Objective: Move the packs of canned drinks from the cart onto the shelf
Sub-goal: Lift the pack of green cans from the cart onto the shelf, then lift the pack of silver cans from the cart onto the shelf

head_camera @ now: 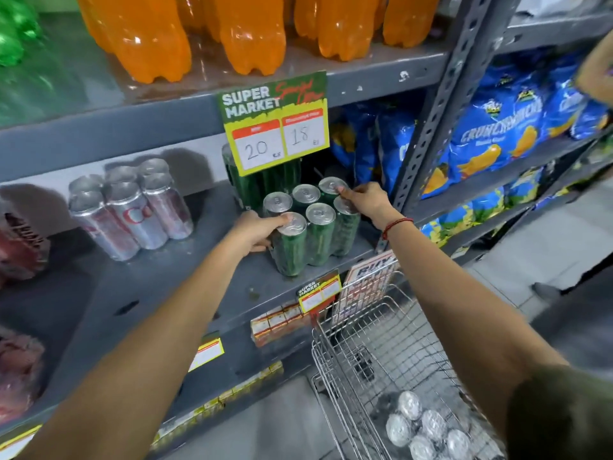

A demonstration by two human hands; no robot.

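- On the grey metal shelf (pixel 185 277), near the front edge, sits a shrink-wrapped six-pack of green cans with silver tops (pixel 313 227), standing upright on the board.
- Left hand (pixel 257 232) is wrapped round the front-left corner can, thumb over the lid, fingers down the side, so a proper grip.
- Right hand (pixel 363 202) is on the back-right end of the same pack, fingers curled, fingertips pressing on the can tops.
- Right behind it there's another dark green pack (pixel 265 184), half hidden by a hanging green and yellow price sign (pixel 277 124).
- Off to the left on the same board, well apart, is a wrapped pack of silver cans (pixel 132 212), looking tilted.
- Wire shopping cart (pixel 365 346) is parked below right, with one more pack of silver-topped cans (pixel 428 429) in its bottom corner.
- Orange soda bottles (pixel 252 31) fill the level above.
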